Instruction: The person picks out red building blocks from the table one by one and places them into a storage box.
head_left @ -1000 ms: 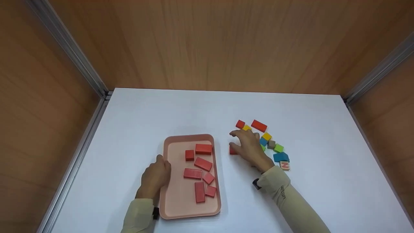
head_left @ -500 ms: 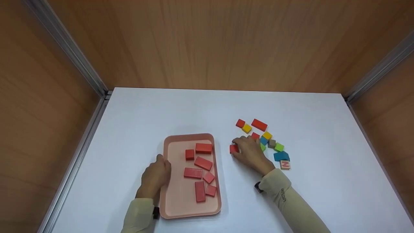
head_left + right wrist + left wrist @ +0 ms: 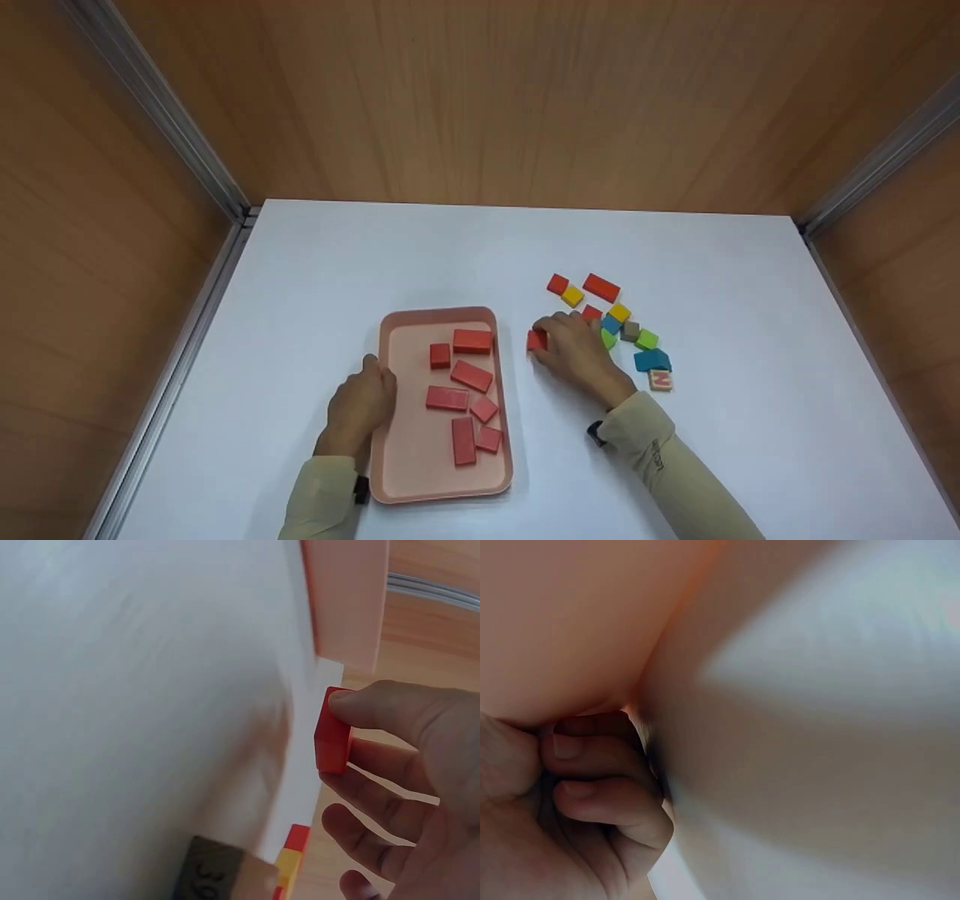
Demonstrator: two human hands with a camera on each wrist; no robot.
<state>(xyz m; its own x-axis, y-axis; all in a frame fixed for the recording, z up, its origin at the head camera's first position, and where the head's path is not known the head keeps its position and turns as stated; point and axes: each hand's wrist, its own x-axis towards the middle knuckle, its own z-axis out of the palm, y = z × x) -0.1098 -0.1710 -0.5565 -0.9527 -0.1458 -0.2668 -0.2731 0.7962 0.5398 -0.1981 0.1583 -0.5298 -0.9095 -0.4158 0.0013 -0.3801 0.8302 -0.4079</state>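
Observation:
A pink tray (image 3: 405, 457) bears several red blocks (image 3: 448, 398), most of them in its right half. My left hand (image 3: 360, 405) grips the tray's left side; the left wrist view has its fingers (image 3: 592, 750) curled against the pink wall. Right of the tray, my right hand (image 3: 581, 356) pinches a red block (image 3: 334, 731) between thumb and fingertips, the lower fingers loosely bent. From the head view only this block's left part shows past the fingers.
Coloured blocks lie around the right hand: a long red block (image 3: 601, 288), a yellow cube (image 3: 572, 296), a blue block (image 3: 652, 361), a green block (image 3: 646, 340) and a letter block (image 3: 661, 380). Wooden walls (image 3: 480, 105) enclose the white table (image 3: 337, 255) behind and at both sides.
My right hand came down to the red block, closed thumb and fingers on it and shifted it slightly left. The left hand and tray stayed in place.

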